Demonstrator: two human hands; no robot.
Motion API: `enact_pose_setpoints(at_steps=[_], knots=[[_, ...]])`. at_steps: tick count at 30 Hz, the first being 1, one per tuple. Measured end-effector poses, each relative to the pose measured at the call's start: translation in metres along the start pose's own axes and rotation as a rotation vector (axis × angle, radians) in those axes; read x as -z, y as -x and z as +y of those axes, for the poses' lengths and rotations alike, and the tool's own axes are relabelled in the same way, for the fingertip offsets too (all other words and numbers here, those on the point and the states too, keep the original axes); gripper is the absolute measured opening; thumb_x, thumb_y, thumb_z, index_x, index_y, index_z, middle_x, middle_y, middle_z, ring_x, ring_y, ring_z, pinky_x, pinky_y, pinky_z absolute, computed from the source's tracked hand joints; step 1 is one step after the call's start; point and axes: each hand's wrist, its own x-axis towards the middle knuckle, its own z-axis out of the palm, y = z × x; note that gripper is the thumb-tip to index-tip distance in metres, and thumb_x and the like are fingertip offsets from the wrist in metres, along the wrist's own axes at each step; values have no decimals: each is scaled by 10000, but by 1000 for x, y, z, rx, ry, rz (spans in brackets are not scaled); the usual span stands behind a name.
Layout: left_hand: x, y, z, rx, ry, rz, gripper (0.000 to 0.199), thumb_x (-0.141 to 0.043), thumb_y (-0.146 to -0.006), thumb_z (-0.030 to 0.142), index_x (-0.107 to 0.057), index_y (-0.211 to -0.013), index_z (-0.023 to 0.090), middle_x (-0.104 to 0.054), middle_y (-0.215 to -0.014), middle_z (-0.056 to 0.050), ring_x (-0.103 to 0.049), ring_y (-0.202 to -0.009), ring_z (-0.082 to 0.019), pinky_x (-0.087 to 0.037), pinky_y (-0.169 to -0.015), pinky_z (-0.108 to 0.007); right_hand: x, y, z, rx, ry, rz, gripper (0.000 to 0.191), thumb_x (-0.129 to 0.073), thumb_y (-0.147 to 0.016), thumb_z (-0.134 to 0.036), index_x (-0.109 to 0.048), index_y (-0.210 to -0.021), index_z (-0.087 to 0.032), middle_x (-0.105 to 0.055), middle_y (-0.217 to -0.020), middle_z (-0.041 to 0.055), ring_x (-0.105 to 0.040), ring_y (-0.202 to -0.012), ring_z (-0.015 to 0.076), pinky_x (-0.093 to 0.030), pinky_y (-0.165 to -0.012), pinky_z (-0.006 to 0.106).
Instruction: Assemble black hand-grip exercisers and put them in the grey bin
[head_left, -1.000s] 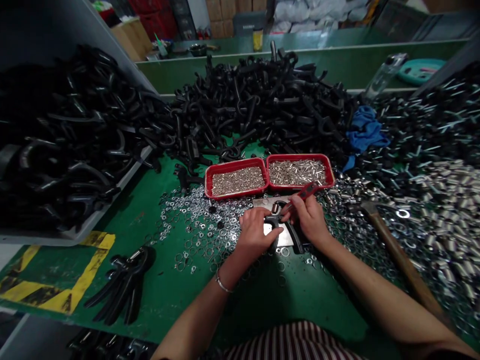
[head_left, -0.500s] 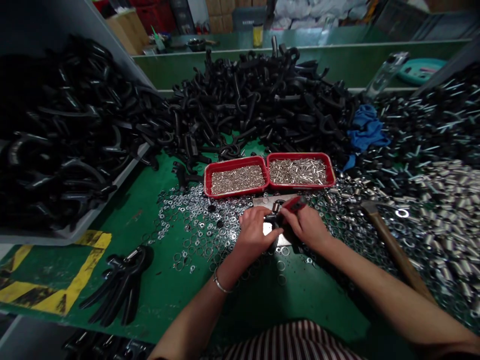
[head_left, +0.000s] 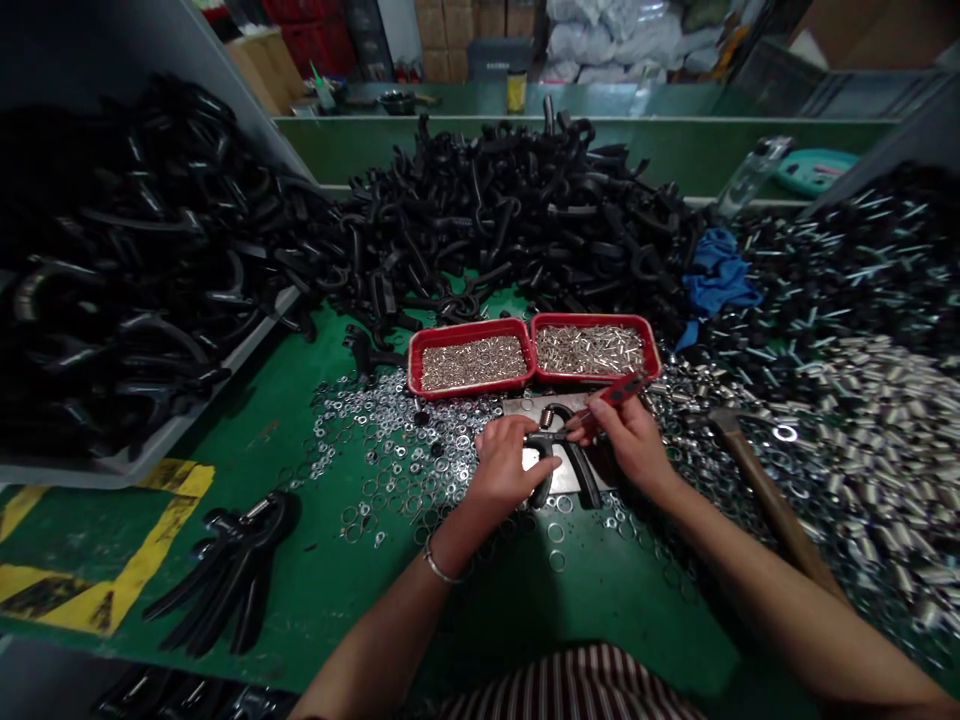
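Note:
A black hand-grip exerciser (head_left: 582, 474) with two legs and a small coil spring lies over a shiny metal plate (head_left: 564, 482). My left hand (head_left: 501, 466) is closed on its left leg, thumb near the bottom and fingers at the top. In my right hand (head_left: 634, 446) is a red-handled tool (head_left: 624, 387), held at a slant with its thin tip at the middle of the exerciser. The fingers partly cover that tip, so its exact kind is unclear. Loose metal rings (head_left: 442, 490) lie around both hands.
Two red trays (head_left: 469, 390) of small metal pins stand behind the plate. Black handles (head_left: 480, 215) are heaped beyond. A hammer (head_left: 776, 490) and metal sleeves (head_left: 885, 440) lie right, a blue cloth (head_left: 718, 275) behind them. Assembled exercisers (head_left: 232, 570) rest at left.
My right hand has drawn back a little to the right with the red-handled tool, which now slants more. The exerciser's right leg shows more clearly. The view has shifted slightly.

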Motion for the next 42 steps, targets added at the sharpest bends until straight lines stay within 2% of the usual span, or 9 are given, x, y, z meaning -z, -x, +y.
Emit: enact_pose_setpoints(at_steps=[6,12,15,18,24,26,31,36,42], knots=[[-1,0,1,-7,-12,12,452,-758,-817,427,-561,-1175,232,-584,-1268,-71,-486,-1199,-295,-362,-1022,-455,-4,9,6,42,127,46,281,-550,-959,-537,-510,-1005,-263,-753,-901,47,-729,-707,226,-588,-679,376],[-1,-1,1,-6,-18,1,434,-747,-822,420,-563,-1170,238,-581,-1265,-70,-482,-1201,-294,-363,-1024,-454,-20,13,-3,259,812,-32,266,-457,-992,-459,-541,-994,-207,-716,-833,108,-700,-740,274,-500,-683,373],[-2,-1,1,-9,-17,-1,429,-742,-828,423,-564,-1170,233,-582,-1262,-75,-484,-1197,-293,-366,-1016,-447,-26,5,-6,260,928,-67,260,-424,-996,-420,-531,-1039,-186,-693,-800,104,-666,-686,258,-449,-623,342],[-3,0,1,-18,-26,12,443,-736,-835,436,-559,-1186,232,-585,-1271,-80,-489,-1194,-297,-367,-1010,-449,-30,-5,-13,194,728,-71,232,-463,-981,-435,-509,-1002,-209,-664,-718,43,-617,-579,202,-435,-578,311],[-4,0,4,-17,-56,37,414,-722,-848,431,-576,-1181,233,-606,-1254,-70,-496,-1187,-298,-365,-1011,-453,-43,6,-47,96,-247,40,334,-339,-1010,-566,-405,-865,-272,-464,-466,-91,-361,-314,116,-325,-358,242],[-3,0,5,0,-48,38,412,-723,-847,429,-578,-1178,230,-605,-1258,-70,-500,-1190,-291,-365,-1015,-450,-35,9,-49,69,-315,64,324,-371,-997,-574,-422,-881,-276,-489,-481,-86,-386,-321,120,-345,-358,246],[-3,3,4,1,-46,30,422,-714,-857,441,-574,-1198,234,-599,-1295,-70,-494,-1222,-285,-351,-1046,-448,33,12,-15,-101,231,178,373,-499,-929,-621,-511,-896,-250,-645,-605,-13,-539,-419,160,-419,-449,287],[0,12,7,-78,-97,27,488,-648,-911,456,-529,-1321,221,-557,-1377,-98,-473,-1270,-290,-340,-1088,-470,90,24,-1,-104,1026,78,416,-541,-896,-616,-642,-872,-213,-685,-686,74,-642,-607,258,-443,-576,345],[62,-20,-1,-180,-267,153,276,-511,-997,341,-635,-1215,225,-651,-1194,-88,-561,-1144,-247,-431,-1024,-423,78,17,-33,246,1114,111,345,-531,-943,-448,-674,-1108,-182,-716,-1039,146,-670,-897,301,-499,-760,419]])
